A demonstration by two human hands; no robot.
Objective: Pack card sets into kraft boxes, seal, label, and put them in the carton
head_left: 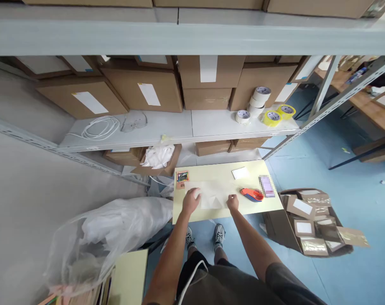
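Note:
On a small pale yellow table (262, 207) lies a thin, whitish, partly see-through sheet (213, 191) with a fold near its front edge. My left hand (191, 200) has its fingers curled at the sheet's left side. At the right side, my right hand (232, 202) is closed on the sheet's edge. Just right of that hand rests a red and blue tape dispenser (252, 194). Behind it lies a small white card (240, 173). A small colourful picture (182, 176) is at the back left corner, and a purple, partly blurred item (267, 186) sits on the right.
A shelf (167, 127) ahead holds cardboard boxes (144, 87), tape rolls (272, 117) and a coiled white cable (100, 128). Right of the table, an open carton (283, 228) contains small packed boxes. A clear bag of white material (116, 228) stands at left.

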